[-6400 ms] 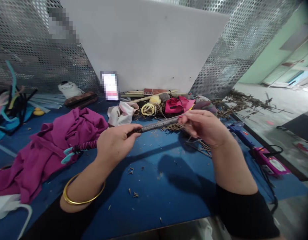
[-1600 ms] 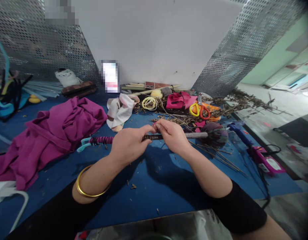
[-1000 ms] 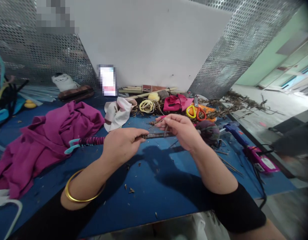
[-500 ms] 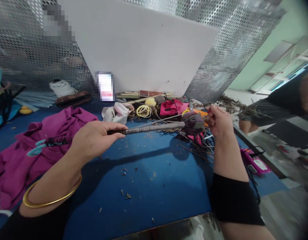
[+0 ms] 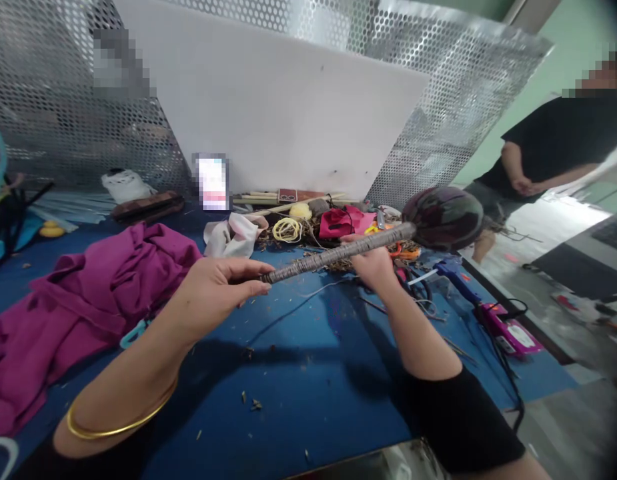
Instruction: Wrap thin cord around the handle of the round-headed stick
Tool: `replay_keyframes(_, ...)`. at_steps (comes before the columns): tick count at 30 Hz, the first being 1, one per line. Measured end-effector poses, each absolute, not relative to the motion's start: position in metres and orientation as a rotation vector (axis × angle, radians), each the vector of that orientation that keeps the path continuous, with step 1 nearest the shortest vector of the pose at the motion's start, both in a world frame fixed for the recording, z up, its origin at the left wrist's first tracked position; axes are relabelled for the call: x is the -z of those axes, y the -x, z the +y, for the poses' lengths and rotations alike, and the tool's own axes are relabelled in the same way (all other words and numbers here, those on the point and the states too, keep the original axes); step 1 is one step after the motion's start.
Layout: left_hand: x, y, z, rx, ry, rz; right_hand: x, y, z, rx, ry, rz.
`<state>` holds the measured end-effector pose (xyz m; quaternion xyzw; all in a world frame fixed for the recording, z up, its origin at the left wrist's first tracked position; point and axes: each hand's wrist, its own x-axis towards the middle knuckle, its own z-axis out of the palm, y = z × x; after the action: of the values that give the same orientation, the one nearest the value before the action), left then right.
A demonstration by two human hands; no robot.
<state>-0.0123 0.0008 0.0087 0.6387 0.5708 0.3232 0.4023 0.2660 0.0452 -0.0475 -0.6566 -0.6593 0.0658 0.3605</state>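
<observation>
My left hand (image 5: 215,283) pinches a stick wound with grey cord (image 5: 333,257), thumb and fingers closed near the left end of the grey winding. A dark, round, maroon-and-black ball (image 5: 443,217) forms the stick's far right end. Behind the stick, my right hand (image 5: 371,267) is closed, its fingertips partly hidden by it. A thin loose cord (image 5: 321,290) trails below the stick toward my right hand. Below my left wrist, a light blue loop (image 5: 133,335) shows at the stick's rear end.
Purple cloth (image 5: 103,287) is heaped at left on the blue table (image 5: 288,413). Along the back lie a yellow cord bundle (image 5: 287,230), pink cloth (image 5: 341,222) and dry plant bits. At right are a blue glue gun (image 5: 458,280), a magenta box (image 5: 508,330) and a standing person (image 5: 563,140).
My right hand has moved left and behind the stick from beyond the ball. The ball end has risen and come nearer, and the stretched cord now hangs slack.
</observation>
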Motion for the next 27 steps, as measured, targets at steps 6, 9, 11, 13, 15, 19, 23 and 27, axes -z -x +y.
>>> replay_keyframes(6, -0.007, 0.003, -0.004, -0.835, -1.438, 1.358, 0.046, -0.183, -0.002, -1.015, 0.95, -1.804)
replay_keyframes(9, -0.005, 0.001, -0.002, -0.843, -1.473, 1.39, 0.052, -0.169, -0.018, -1.145, 1.051, -1.792)
replay_keyframes(11, -0.004, 0.002, -0.001, -0.856, -1.483, 1.416, 0.053, -0.167, -0.024, -1.014, 1.138, -1.83)
replay_keyframes(13, -0.003, 0.002, 0.001, -0.859, -1.482, 1.423, 0.051, -0.168, -0.028, -0.725, 1.093, -1.88)
replay_keyframes(15, -0.002, 0.003, 0.002, -0.848, -1.48, 1.425, 0.047, -0.17, -0.031, -0.49, 0.963, -1.881)
replay_keyframes(19, 0.004, 0.003, 0.005, -0.788, -1.502, 1.391, 0.042, -0.169, -0.032, -0.644, 0.689, -1.841)
replay_keyframes(23, 0.011, -0.002, 0.006, -0.789, -1.539, 1.348, 0.048, -0.167, -0.025, -1.103, 0.641, -1.63)
replay_keyframes(27, 0.017, -0.008, 0.006, -0.79, -1.63, 1.365, 0.052, -0.165, -0.024, -0.987, 0.778, -1.636)
